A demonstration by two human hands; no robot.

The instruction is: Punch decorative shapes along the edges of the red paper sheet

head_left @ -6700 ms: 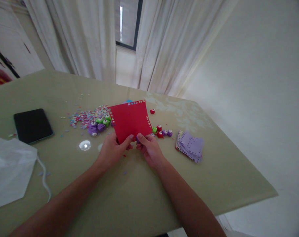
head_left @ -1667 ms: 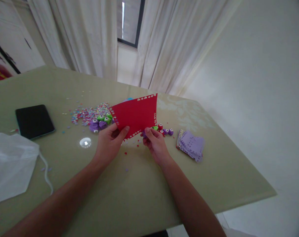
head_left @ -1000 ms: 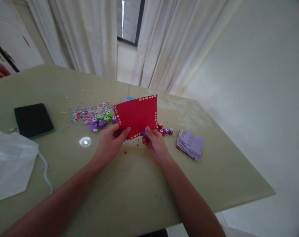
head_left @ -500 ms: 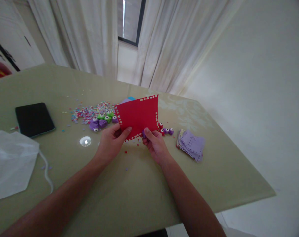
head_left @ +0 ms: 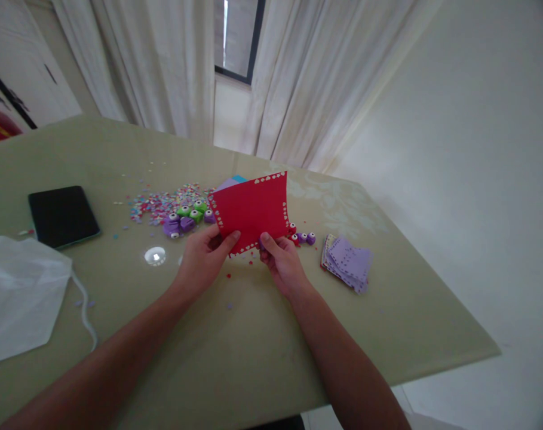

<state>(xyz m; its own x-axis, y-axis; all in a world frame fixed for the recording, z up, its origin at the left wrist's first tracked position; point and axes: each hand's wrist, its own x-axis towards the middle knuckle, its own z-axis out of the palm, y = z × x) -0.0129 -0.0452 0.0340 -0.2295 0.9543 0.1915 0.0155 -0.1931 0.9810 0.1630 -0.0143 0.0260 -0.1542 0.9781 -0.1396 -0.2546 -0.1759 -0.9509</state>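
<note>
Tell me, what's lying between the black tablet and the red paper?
In the head view, a scatter of colourful paper bits and small green and purple punches lie between the black tablet and the red paper.

A black tablet [head_left: 63,215], a white bag [head_left: 20,298], scattered confetti [head_left: 159,203] and stacked lilac papers [head_left: 348,263] are seen on the table [head_left: 253,358].

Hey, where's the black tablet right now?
In the head view the black tablet lies flat on the left of the table, just beyond the white bag and left of the scattered confetti.
</note>
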